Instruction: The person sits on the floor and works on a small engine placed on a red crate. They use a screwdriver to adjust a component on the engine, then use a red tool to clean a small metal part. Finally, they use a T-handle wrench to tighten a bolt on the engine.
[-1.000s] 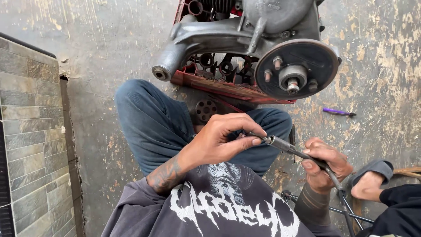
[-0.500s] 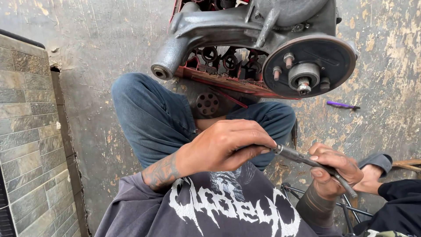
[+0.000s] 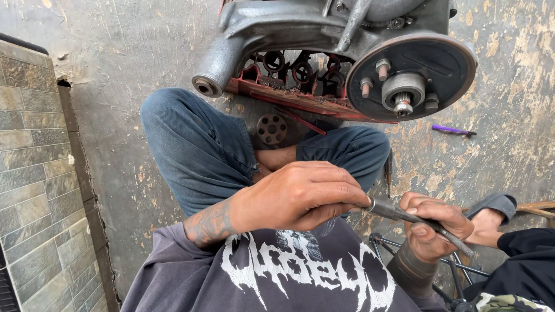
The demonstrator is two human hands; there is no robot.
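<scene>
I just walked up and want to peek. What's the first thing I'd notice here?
Probably the big grey engine at the top, resting on a red crate. Nearer, the left hand and right hand both grip a thin dark metal rod above the person's lap.

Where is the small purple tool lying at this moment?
The purple tool lies on the concrete floor at the right, just below the engine's round plate.

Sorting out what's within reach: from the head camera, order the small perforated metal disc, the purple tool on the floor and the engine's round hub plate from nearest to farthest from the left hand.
From the left hand:
1. Perforated metal disc, just above it, by the knees.
2. Round hub plate, up and to the right, on the engine.
3. Purple tool, far right on the concrete floor.
</scene>
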